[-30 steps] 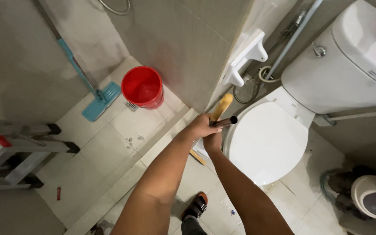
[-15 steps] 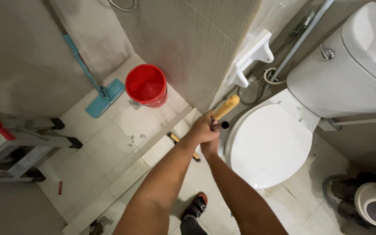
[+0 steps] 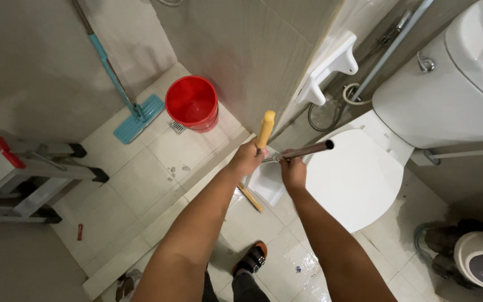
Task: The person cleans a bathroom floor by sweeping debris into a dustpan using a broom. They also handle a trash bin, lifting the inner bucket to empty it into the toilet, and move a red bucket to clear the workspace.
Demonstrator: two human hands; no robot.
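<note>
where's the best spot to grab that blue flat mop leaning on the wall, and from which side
Probably the long handle, mid-shaft, coming from the open floor side at its right. The blue flat mop stands tilted with its head on the tiles and its pole against the wall, so the wall blocks the far side. The red bucket stands close by its head.

Two bare, sleeveless forearms; dark trousers; a black strapped sandal [image 3: 251, 260] with orange trim on one foot.

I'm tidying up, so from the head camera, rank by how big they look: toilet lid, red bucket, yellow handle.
1. Toilet lid
2. Red bucket
3. Yellow handle, in the left hand; nearer the camera, so unsure.
</note>
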